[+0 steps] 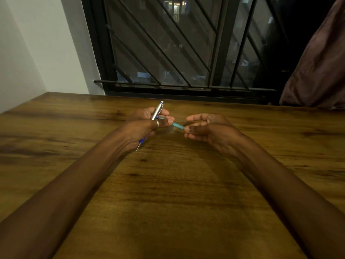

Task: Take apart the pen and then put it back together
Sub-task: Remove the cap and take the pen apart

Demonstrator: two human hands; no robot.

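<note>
My left hand (144, 126) grips a silver pen barrel (157, 111) that points up and away, its clicker end at the top. A blue tip part (141, 142) sticks out below the same hand. A thin teal refill (177, 125) runs between my two hands above the wooden table (168, 193). My left thumb and fingers pinch its left end, and my right hand (207, 128) pinches its right end with thumb and forefinger. The ends of the refill are hidden by my fingers.
A dark barred window (177, 53) stands behind the table's far edge. A white wall (37, 53) is at the left, a brown curtain (317, 68) at the right. A ring (157, 123) is on my left hand.
</note>
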